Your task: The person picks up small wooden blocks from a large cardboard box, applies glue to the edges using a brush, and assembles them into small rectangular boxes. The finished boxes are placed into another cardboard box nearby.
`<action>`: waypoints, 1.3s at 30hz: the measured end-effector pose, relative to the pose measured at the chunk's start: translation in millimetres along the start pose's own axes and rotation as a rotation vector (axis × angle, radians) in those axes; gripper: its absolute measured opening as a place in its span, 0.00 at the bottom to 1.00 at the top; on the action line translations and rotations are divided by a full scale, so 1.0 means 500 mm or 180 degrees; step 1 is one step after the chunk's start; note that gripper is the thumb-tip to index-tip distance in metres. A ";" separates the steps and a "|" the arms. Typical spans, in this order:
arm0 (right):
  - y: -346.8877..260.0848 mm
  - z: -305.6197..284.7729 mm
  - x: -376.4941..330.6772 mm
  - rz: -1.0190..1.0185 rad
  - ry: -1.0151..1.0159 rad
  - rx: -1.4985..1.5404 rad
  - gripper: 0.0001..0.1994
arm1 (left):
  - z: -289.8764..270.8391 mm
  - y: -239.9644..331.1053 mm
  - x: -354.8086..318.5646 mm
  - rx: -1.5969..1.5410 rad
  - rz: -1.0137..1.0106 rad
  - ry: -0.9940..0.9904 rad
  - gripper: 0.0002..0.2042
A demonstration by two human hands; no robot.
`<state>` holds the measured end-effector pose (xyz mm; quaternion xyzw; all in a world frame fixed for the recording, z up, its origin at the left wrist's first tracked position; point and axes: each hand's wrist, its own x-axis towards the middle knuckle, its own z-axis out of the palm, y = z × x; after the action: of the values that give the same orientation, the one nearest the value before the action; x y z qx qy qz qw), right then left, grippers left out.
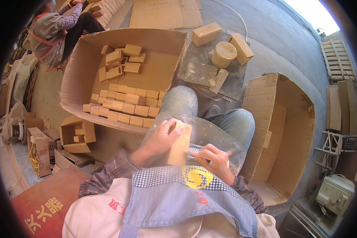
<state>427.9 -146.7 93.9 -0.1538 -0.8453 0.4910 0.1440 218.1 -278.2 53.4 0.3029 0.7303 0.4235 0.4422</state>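
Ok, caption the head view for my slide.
Left hand holds a wooden block, right hand close beside it; a carton of more blocks stands front left.

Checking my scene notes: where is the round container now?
In the head view, above and right of centre, the round container sits on the dark low surface, just left of a wooden block.

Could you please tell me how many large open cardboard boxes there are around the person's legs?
2: the left box, which holds wooden blocks, and the right box, beside the right knee. I did not count the smaller box at far left.
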 end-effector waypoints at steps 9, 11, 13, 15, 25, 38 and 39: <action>-0.017 -0.011 0.010 0.0510 0.0313 0.0565 0.10 | -0.006 0.006 0.005 -0.0503 0.0004 -0.0138 0.17; -0.018 -0.011 0.012 0.0469 0.0242 0.0518 0.11 | -0.008 0.011 0.003 -0.0598 -0.0045 -0.0157 0.18; -0.016 -0.008 0.012 0.0364 0.0220 0.0504 0.11 | -0.009 0.015 0.002 -0.0564 -0.0047 -0.0137 0.18; -0.012 -0.005 0.011 0.0297 0.0227 0.0445 0.11 | -0.008 0.017 0.003 -0.0550 -0.0032 -0.0118 0.17; -0.002 0.013 0.011 -0.0171 0.0440 -0.0140 0.12 | -0.007 0.005 0.006 -0.0466 -0.0055 -0.0132 0.17; 0.008 -0.002 -0.002 -0.0070 -0.0166 0.0243 0.12 | -0.003 0.005 0.001 -0.0335 -0.0119 -0.0070 0.17; 0.005 -0.002 -0.001 0.0090 -0.0149 0.0446 0.12 | -0.003 0.004 0.002 -0.0410 -0.0128 -0.0075 0.17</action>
<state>429.0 -144.6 92.1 -0.1438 -0.8097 0.5545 0.1277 216.6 -277.0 55.4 0.2641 0.7022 0.4570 0.4778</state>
